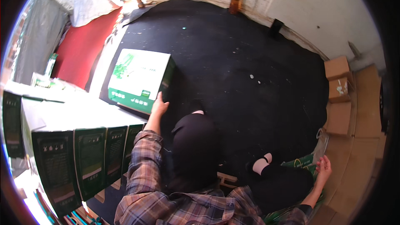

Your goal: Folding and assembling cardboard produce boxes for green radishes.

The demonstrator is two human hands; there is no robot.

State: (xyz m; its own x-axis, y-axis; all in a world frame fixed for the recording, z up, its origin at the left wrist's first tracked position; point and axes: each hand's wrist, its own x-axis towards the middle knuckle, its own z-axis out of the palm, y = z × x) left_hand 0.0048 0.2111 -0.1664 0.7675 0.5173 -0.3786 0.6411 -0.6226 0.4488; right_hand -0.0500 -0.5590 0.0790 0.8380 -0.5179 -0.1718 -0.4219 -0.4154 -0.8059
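A white and green carton [139, 73] is in front of me to the left, over the black floor sheet. My left hand [159, 106] is closed at the carton's near right corner, its thumb along the edge and the other fingers partly hidden. Far to my right, my right hand [323, 170] has its fingers curled at the lower end of a translucent plastic piece [321, 145]. What lies between those fingers is too small to make out. Beside that hand is a green printed bag [301, 161], partly behind my leg.
Several dark green cartons [89, 158] stand in a row at my left. Small brown cardboard boxes [338, 118] line the right side, by larger cardboard sheets [361, 154]. A jar with a yellow lid [235, 3] stands by the far wall, and a black object [276, 28] leans there.
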